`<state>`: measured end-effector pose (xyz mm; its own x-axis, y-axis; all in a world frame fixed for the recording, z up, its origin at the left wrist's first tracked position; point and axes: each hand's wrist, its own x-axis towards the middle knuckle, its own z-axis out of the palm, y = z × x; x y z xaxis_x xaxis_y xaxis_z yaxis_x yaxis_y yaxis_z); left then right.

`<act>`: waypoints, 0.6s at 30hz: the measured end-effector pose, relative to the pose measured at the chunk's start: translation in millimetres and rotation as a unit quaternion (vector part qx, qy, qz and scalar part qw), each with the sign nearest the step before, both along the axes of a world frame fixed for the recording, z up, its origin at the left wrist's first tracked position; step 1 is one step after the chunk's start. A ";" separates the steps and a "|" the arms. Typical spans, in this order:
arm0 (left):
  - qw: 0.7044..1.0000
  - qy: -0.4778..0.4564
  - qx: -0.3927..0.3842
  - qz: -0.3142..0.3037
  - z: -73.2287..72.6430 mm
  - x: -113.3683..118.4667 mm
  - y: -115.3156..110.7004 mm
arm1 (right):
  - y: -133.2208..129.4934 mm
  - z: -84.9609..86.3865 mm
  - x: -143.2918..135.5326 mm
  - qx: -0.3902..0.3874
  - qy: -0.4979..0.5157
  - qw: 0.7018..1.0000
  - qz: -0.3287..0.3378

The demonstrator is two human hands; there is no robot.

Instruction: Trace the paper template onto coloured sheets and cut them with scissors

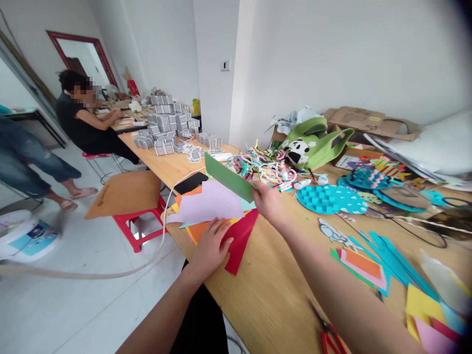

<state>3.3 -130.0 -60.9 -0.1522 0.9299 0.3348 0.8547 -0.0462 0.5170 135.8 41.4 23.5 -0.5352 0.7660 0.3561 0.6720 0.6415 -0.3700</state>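
My right hand [268, 200] grips the near end of a green paper sheet [227, 178], raised above the table. My left hand [213, 245] lies with spread fingers on a pile of coloured papers. A lilac sheet [210, 199] is on top of that pile. Beneath my left fingers are orange paper [199, 230] and a red sheet [243, 241] reaching toward the table's middle. Behind the pile, a black phone-like object [191, 182] rests partly covered by paper.
Red-handled scissors [327, 330] lie near the front edge. Pipe cleaners [261, 164], a green panda bag [309, 147] and blue decorated discs [330, 199] sit behind. A white cable [164, 216] crosses the left edge. A person [86, 118] sits far left.
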 end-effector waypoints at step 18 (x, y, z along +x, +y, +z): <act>0.816 -0.575 0.039 0.047 15.2 9.1 29.9 | -52.4 -39.2 139.2 -0.458 0.240 0.855 -0.046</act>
